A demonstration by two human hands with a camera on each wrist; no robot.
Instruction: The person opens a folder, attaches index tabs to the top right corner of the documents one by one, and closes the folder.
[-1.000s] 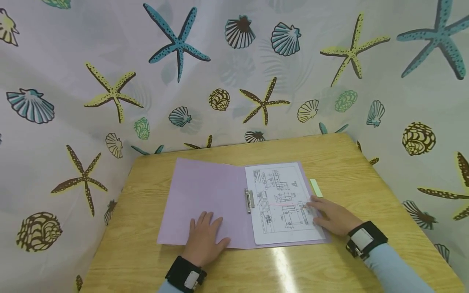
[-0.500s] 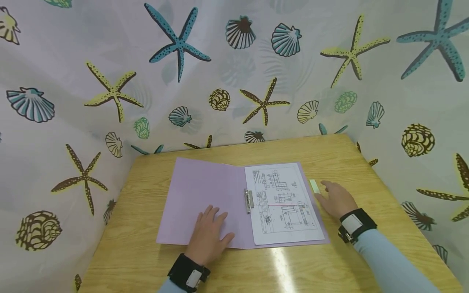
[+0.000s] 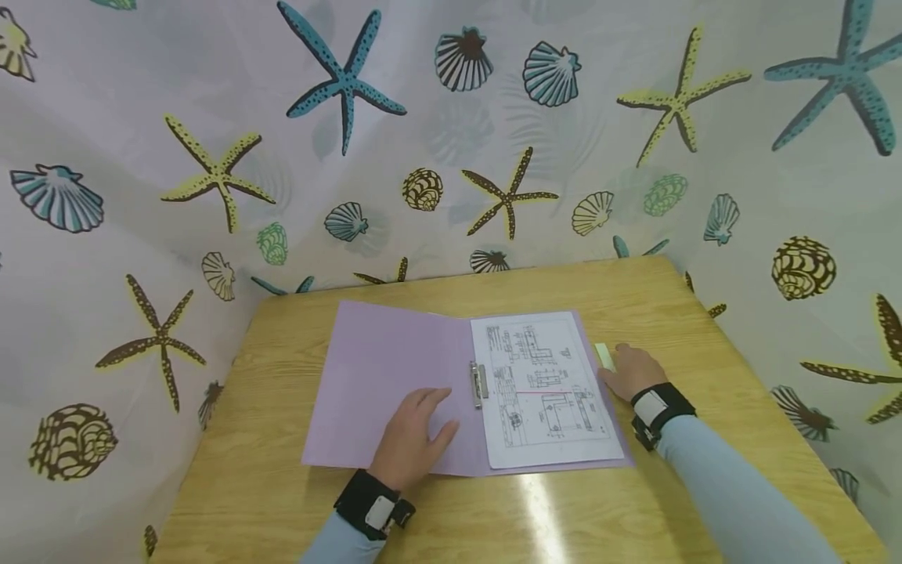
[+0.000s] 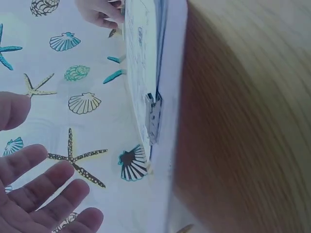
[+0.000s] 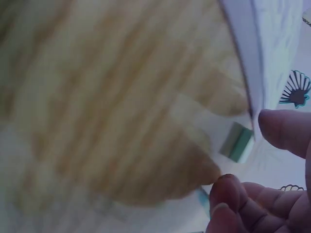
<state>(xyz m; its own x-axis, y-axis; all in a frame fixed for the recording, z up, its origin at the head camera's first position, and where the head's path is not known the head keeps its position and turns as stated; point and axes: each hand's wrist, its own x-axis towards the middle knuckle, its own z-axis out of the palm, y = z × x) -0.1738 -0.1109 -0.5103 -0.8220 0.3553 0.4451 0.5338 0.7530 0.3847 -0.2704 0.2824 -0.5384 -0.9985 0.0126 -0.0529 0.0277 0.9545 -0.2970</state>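
Note:
A lilac folder point(image 3: 395, 376) lies spread on the table. Its metal clip point(image 3: 478, 384) holds white sheets printed with technical drawings point(image 3: 546, 427), also seen edge-on in the left wrist view. Over the left cover is my left hand point(image 3: 411, 442), thumb apart and fingers relaxed, nothing in them. Just right of the folder lies a small pale green block point(image 3: 604, 356), like a narrow pad of sticky notes. My right hand point(image 3: 633, 371) is at it; in the right wrist view, the thumb point(image 5: 286, 131) and bent fingers point(image 5: 228, 194) stand either side of the green block point(image 5: 237, 141), with gaps between.
The wooden table point(image 3: 282, 352) reaches back to a white curtain point(image 3: 395, 172) printed with starfish and shells, which also hangs along both sides. Both wrists wear black bands point(image 3: 662, 407) with small cameras.
My right hand has left the sheets' right edge and moved onto the table beside the green block. My left hand has shifted right and lifted from flat on the cover.

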